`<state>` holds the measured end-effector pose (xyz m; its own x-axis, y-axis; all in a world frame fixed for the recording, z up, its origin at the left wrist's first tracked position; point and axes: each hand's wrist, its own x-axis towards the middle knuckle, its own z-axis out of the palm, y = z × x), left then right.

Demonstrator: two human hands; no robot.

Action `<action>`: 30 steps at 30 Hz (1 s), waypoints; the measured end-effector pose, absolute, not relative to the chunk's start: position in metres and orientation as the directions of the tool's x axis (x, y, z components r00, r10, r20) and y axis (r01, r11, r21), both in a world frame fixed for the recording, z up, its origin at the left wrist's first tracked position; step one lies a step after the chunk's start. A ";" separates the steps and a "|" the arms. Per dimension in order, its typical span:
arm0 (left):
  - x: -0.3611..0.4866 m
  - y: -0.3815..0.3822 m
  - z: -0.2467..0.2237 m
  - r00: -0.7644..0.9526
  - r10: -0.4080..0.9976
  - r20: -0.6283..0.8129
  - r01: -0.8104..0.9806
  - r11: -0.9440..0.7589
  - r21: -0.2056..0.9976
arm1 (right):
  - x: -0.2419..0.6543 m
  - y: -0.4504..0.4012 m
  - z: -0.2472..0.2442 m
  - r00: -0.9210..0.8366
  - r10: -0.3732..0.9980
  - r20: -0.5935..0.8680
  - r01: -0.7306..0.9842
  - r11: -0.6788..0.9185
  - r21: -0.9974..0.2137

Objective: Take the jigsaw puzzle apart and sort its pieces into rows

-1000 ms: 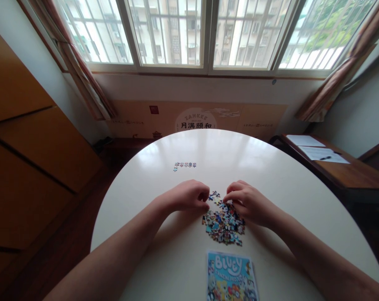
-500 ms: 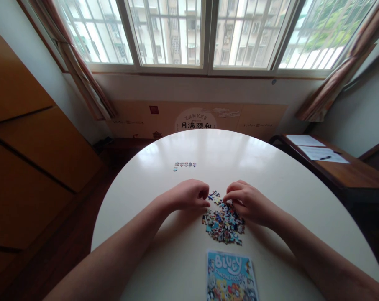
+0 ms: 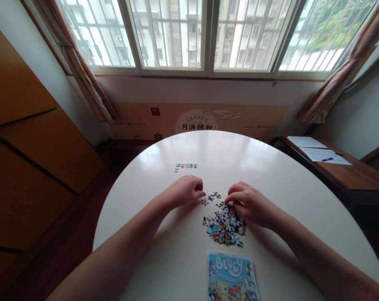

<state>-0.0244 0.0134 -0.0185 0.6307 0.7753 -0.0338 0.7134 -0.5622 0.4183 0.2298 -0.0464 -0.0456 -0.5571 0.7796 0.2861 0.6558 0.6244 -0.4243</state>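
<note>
A pile of small jigsaw puzzle pieces (image 3: 225,228) in many colours lies mid-table. My right hand (image 3: 250,202) rests over its upper right edge, fingers bent and pinched at a puzzle piece that they mostly cover. Left of the pile's upper end is my left hand (image 3: 186,190), just above the tabletop with curled fingers and the thumb close to them; anything between them is too small to make out. Close to its thumb lies a loose puzzle piece (image 3: 204,201), with a few more pieces (image 3: 213,195) beside it.
Farther back on the round white table (image 3: 139,251), several puzzle pieces (image 3: 186,166) form a short row with one below. A blue Bluey picture sheet (image 3: 231,274) lies at the near side. Papers and a pen sit on a wooden desk (image 3: 362,167) at right.
My left hand has drawn back slightly left from the pile, uncovering a loose puzzle piece by its thumb. My right hand has stayed nearly in place.
</note>
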 end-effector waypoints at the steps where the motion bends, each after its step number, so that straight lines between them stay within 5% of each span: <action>1: -0.027 0.014 -0.018 0.627 0.778 -0.026 0.716 -0.563 0.413 | 0.230 -0.046 -0.045 -0.559 0.779 0.285 0.653 0.625 -0.428; 15: -0.022 -0.001 -0.010 0.548 0.831 -0.092 0.827 -0.522 0.211 | 0.242 -0.042 -0.046 -0.536 0.773 0.338 0.638 0.634 -0.437; 30: -0.031 0.038 -0.039 0.302 0.933 0.194 0.898 -0.347 0.270 | 0.241 -0.043 -0.043 -0.537 0.780 0.323 0.622 0.624 -0.473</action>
